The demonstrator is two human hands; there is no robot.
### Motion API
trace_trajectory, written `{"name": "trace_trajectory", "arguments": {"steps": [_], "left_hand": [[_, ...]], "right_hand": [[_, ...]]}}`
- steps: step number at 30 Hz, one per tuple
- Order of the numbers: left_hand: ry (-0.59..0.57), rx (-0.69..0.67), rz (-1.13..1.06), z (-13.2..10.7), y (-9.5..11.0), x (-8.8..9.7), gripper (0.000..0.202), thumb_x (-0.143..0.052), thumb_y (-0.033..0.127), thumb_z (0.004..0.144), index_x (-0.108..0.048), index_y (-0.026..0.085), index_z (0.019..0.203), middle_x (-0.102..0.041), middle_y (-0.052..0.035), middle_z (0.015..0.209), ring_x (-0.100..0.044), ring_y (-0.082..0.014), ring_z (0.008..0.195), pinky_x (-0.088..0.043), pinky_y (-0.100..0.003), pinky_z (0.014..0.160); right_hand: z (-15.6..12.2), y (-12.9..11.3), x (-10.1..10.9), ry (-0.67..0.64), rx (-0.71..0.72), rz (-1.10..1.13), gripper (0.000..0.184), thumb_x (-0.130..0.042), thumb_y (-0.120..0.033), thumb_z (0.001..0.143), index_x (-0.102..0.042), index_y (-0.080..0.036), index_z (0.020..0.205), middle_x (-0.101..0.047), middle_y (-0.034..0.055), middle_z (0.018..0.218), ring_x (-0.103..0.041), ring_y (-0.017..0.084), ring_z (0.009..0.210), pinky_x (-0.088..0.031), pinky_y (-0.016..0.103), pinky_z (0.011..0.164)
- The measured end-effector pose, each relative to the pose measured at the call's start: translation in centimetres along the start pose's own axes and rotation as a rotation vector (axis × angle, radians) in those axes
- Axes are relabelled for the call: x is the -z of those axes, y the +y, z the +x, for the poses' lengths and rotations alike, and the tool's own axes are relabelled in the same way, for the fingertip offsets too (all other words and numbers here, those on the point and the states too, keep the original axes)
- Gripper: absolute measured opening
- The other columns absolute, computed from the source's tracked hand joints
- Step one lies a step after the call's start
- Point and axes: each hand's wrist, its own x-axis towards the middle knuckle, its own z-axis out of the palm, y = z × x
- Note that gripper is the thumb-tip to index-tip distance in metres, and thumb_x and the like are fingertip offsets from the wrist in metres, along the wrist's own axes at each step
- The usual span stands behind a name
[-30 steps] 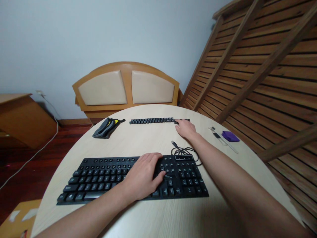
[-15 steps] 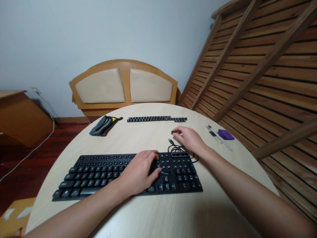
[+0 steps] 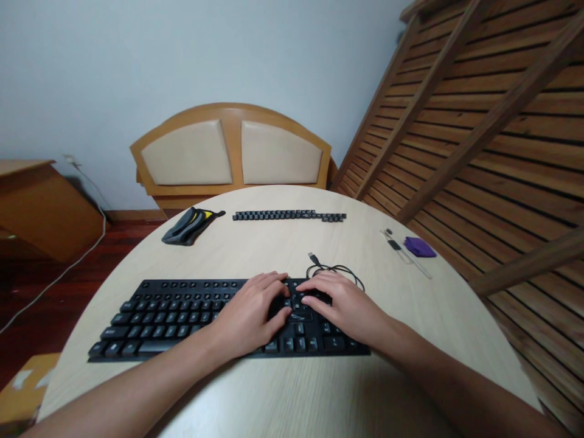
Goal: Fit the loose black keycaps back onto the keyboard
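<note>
Both hands meet over the keyboard's right-centre section

The long axis of the black keyboard (image 3: 176,316) runs left to right across the round desk (image 3: 319,395), directly under both hands. The left hand (image 3: 258,307) lies over it from the left, fingers bent close together and thumb spread away from them. The right hand (image 3: 340,298) reaches in from the right, its thumb and forefinger curled near each other; whether a keycap sits between those tips is too small to tell. The fingertips of the two hands face one another just apart, above the cluster between the main keys and the number pad.

A row of loose keycaps (image 3: 274,215) lies beyond both hands near the desk's far edge, roughly parallel to the keyboard. Its right end is well ahead of the right hand, which is the nearer one to that end.

For moving, a strip of desk separates keyboard from keycaps, though on the right the coiled USB cable (image 3: 335,267) takes up part of it, just behind the right hand. A grey-and-black pouch (image 3: 189,226) stands off to the left and a purple cloth (image 3: 420,247) to the right. The keyboard's left end comes near the desk's curved edge.
</note>
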Motion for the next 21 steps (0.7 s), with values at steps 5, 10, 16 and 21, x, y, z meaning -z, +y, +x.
{"name": "trace_trajectory", "arguments": {"steps": [5,10,16,21], "left_hand": [[-0.011,0.002,0.001,-0.1,-0.02,0.03,0.013,-0.057,0.023,0.091,-0.061,0.019,0.103,-0.059,-0.0141,0.139,-0.051,-0.0289,0.132,-0.042,-0.053,0.11],[-0.021,0.006,-0.001,-0.1,0.0,0.0,0.013,-0.057,0.023,0.092,-0.061,0.019,0.103,-0.058,-0.0138,0.14,-0.05,-0.028,0.133,-0.041,-0.052,0.111],[-0.022,0.002,-0.003,-0.07,-0.02,0.04,0.013,-0.058,0.023,0.092,-0.061,0.019,0.104,-0.058,-0.0135,0.139,-0.05,-0.0281,0.133,-0.041,-0.051,0.112],[-0.023,0.001,-0.006,-0.13,-0.07,0.03,0.013,-0.058,0.022,0.091,-0.061,0.019,0.104,-0.058,-0.0134,0.14,-0.05,-0.0282,0.133,-0.041,-0.051,0.112]], "right_hand": [[-0.05,0.01,-0.28,0.009,-0.005,0.017,0.017,-0.064,-0.026,0.093,-0.071,-0.024,0.108,-0.072,0.0047,0.1,-0.064,0.022,0.098,-0.047,0.037,0.09],[-0.02,0.0,-0.39,0.0,-0.005,0.003,0.014,-0.066,-0.027,0.092,-0.071,-0.022,0.105,-0.071,0.0048,0.1,-0.063,0.022,0.099,-0.047,0.039,0.091],[-0.15,-0.01,-0.51,0.01,0.013,-0.012,0.012,-0.067,-0.026,0.092,-0.07,-0.022,0.103,-0.071,0.0049,0.103,-0.062,0.023,0.102,-0.046,0.04,0.093],[-0.22,-0.07,-0.66,0.008,0.019,-0.019,0.012,-0.067,-0.026,0.091,-0.069,-0.021,0.102,-0.071,0.0046,0.104,-0.061,0.022,0.102,-0.045,0.04,0.094]]}}
